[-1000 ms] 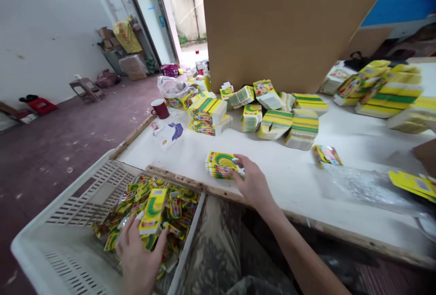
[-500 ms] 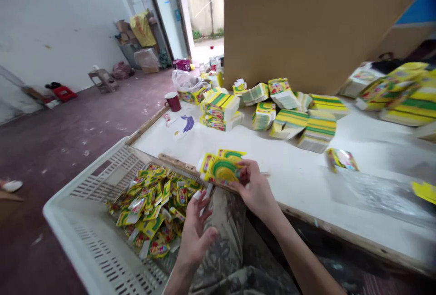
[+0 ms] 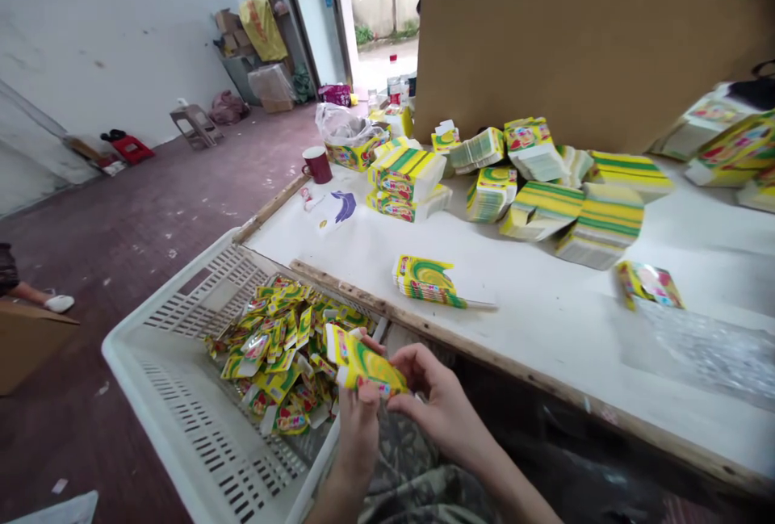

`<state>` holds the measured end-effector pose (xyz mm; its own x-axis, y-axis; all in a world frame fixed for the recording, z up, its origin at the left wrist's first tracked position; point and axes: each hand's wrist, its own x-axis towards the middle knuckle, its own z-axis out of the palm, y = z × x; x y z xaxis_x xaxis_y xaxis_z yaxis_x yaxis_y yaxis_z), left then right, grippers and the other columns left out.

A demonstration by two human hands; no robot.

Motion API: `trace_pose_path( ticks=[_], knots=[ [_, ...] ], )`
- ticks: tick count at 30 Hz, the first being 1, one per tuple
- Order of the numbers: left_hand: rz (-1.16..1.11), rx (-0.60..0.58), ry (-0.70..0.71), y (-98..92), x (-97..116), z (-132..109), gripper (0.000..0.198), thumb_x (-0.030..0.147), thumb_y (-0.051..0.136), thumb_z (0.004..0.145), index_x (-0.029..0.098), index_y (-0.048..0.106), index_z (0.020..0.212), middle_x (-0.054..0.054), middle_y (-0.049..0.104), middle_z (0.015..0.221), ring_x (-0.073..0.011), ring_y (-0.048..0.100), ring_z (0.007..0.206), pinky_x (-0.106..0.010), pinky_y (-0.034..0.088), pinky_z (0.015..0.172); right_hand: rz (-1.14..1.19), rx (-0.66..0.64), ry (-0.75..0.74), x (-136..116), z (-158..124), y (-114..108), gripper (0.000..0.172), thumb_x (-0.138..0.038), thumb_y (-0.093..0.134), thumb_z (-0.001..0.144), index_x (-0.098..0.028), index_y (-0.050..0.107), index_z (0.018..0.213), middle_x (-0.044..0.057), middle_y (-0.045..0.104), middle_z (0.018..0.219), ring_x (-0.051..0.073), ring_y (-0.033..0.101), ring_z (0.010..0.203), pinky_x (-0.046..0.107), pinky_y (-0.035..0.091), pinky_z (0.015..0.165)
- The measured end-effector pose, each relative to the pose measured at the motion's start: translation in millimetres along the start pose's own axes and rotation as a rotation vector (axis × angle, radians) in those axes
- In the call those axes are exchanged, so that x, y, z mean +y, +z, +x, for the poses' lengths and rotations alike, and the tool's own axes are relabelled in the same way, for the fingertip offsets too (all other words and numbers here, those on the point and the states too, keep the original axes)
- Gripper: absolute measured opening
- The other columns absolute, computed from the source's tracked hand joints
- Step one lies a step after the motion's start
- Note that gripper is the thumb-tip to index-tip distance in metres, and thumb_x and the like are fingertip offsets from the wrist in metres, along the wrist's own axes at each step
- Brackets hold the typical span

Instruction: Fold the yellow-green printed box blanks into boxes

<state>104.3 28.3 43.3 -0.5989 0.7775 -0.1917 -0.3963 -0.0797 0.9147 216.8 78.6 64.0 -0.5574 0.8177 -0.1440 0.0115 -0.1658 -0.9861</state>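
Note:
A yellow and green printed carton (image 3: 366, 362), flat or nearly so, is held between my two hands above my lap. My left hand (image 3: 358, 419) grips its left part, thumb on the near side. My right hand (image 3: 433, 395) pinches its right end between thumb and fingers. Just beyond, a small stack of flat cartons (image 3: 425, 278) lies on the white table (image 3: 339, 266) near its front edge. To the left of my hands, a white plastic crate (image 3: 182, 419) holds a heap of small yellow cartons (image 3: 278, 362).
Bundles of cartons (image 3: 545, 209) line the back of the table before a big cardboard sheet (image 3: 575, 39). A maroon mug (image 3: 318, 165) stands at the far left corner. Clear plastic bags (image 3: 708, 346) lie at the right. Another person's foot (image 3: 59, 303) shows at the left.
My right hand has brought a carton from the table edge down to my lap. My left hand, open before, has closed on it. The stack on the table is uncovered.

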Motion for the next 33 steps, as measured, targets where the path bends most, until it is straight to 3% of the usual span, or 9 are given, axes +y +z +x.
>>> trace_pose_path(
  ticks=[8, 11, 14, 17, 19, 22, 26, 30, 33],
  knots=[
    [0.183, -0.047, 0.019, -12.4, 0, 5, 0.035, 0.048, 0.077, 0.066, 0.016, 0.062, 0.068, 0.0, 0.067, 0.062, -0.0145, 0.062, 0.057, -0.026, 0.052, 0.059, -0.117, 0.083, -0.032, 3, -4, -13, 0.009, -0.024, 0.064, 0.076, -0.017, 0.064, 0.071, -0.003, 0.058, 0.059, 0.013, 0.05, 0.056, 0.023, 0.038, 0.053],
    [0.162, -0.149, 0.003, -20.7, 10, 9, 0.046, 0.059, 0.058, 0.08, 0.016, 0.067, 0.095, -0.01, 0.073, 0.095, -0.023, 0.068, 0.086, -0.034, 0.054, 0.078, -0.233, 0.166, -0.154, 5, -5, -25, 0.007, -0.02, 0.061, 0.08, -0.018, 0.068, 0.08, 0.002, 0.067, 0.071, 0.017, 0.058, 0.065, 0.026, 0.045, 0.06],
    [0.23, -0.275, 0.144, -31.6, 32, 13, 0.077, 0.075, 0.038, 0.079, 0.021, 0.045, 0.134, -0.013, 0.047, 0.143, -0.0285, 0.047, 0.128, -0.044, 0.038, 0.107, -0.569, 0.161, -0.45, 2, -9, -36, 0.017, -0.015, 0.055, 0.086, -0.022, 0.071, 0.086, 0.004, 0.07, 0.081, 0.019, 0.06, 0.077, 0.031, 0.047, 0.071],
    [0.623, -0.512, 0.167, -34.2, 51, 12, 0.106, 0.07, 0.07, 0.058, 0.018, 0.033, 0.142, -0.016, 0.035, 0.149, -0.0357, 0.033, 0.137, -0.049, 0.025, 0.114, -0.846, -0.009, -0.671, -2, -15, -35, 0.019, -0.018, 0.053, 0.09, -0.025, 0.07, 0.09, 0.003, 0.07, 0.078, 0.02, 0.057, 0.075, 0.035, 0.045, 0.073],
    [0.853, -0.692, 0.06, -29.6, 54, 8, 0.1, 0.048, 0.084, 0.052, 0.018, 0.041, 0.137, -0.016, 0.047, 0.14, -0.0374, 0.042, 0.13, -0.05, 0.033, 0.108, -0.889, -0.08, -0.724, -4, -20, -29, 0.019, -0.018, 0.053, 0.09, -0.027, 0.069, 0.098, 0.004, 0.069, 0.083, 0.02, 0.057, 0.079, 0.037, 0.046, 0.076],
    [0.928, -0.708, 0.017, -21.2, 46, 3, 0.068, 0.031, 0.076, 0.066, 0.02, 0.047, 0.126, -0.01, 0.063, 0.117, -0.0295, 0.06, 0.108, -0.042, 0.047, 0.095, -0.732, 0.083, -0.655, -2, -27, -24, 0.036, -0.019, 0.058, 0.087, -0.028, 0.057, 0.122, 0.008, 0.063, 0.11, 0.025, 0.056, 0.101, 0.041, 0.045, 0.09],
    [1.022, -0.467, 0.086, -18.1, 28, -2, 0.078, 0.033, 0.073, 0.068, 0.018, 0.032, 0.132, -0.011, 0.063, 0.112, -0.0293, 0.062, 0.102, -0.043, 0.049, 0.089, -0.243, 0.401, -0.325, 10, -28, -19, 0.046, -0.031, 0.065, 0.082, -0.025, 0.048, 0.125, 0.01, 0.06, 0.112, 0.025, 0.059, 0.099, 0.038, 0.051, 0.084],
    [1.059, -0.489, 0.2, -18.6, 13, -10, 0.077, 0.034, 0.07, 0.069, 0.017, 0.029, 0.131, -0.015, 0.062, 0.111, -0.0294, 0.063, 0.097, -0.042, 0.051, 0.081, 0.18, 0.066, -0.045, 8, -20, -13, 0.027, -0.037, 0.052, 0.089, -0.022, 0.054, 0.11, 0.006, 0.066, 0.097, 0.021, 0.064, 0.09, 0.034, 0.053, 0.08],
    [1.078, -0.494, 0.252, -18.4, 6, -12, 0.06, 0.028, 0.065, 0.071, 0.019, 0.035, 0.123, -0.011, 0.064, 0.103, -0.026, 0.065, 0.088, -0.04, 0.052, 0.076, 0.115, -0.022, -0.011, 1, -14, -11, 0.021, -0.033, 0.056, 0.086, -0.02, 0.058, 0.103, 0.004, 0.066, 0.095, 0.02, 0.063, 0.089, 0.031, 0.053, 0.079]
  ],
)
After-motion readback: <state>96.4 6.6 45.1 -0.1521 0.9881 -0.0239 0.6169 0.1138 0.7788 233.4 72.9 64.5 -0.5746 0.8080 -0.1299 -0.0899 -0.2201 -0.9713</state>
